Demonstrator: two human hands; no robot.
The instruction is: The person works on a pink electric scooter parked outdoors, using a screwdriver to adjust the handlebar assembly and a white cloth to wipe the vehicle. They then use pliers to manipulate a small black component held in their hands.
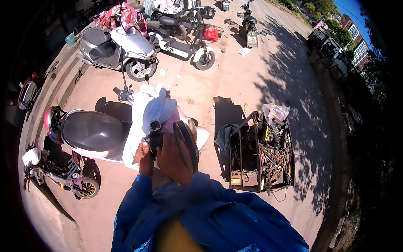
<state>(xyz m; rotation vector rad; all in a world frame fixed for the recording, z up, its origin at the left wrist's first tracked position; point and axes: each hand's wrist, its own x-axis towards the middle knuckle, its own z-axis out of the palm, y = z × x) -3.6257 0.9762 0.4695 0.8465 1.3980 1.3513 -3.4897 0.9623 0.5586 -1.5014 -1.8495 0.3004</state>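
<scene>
Holding a round dark disc-shaped part (186, 143) up at chest height, the right hand (173, 161) has its fingers wrapped round its rim, while the left hand (145, 157) pinches a small black fitting (155, 133) just beside it (white scooter (94, 134) below, open toolbox (260, 153) to the right).

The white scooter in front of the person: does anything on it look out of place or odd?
Yes. Its front is wrapped in white cloth, hiding the handlebar area. Both hands, left hand and right hand, work there; the right holds a round dark disc-like part. Whether anything is damaged cannot be told.
</scene>
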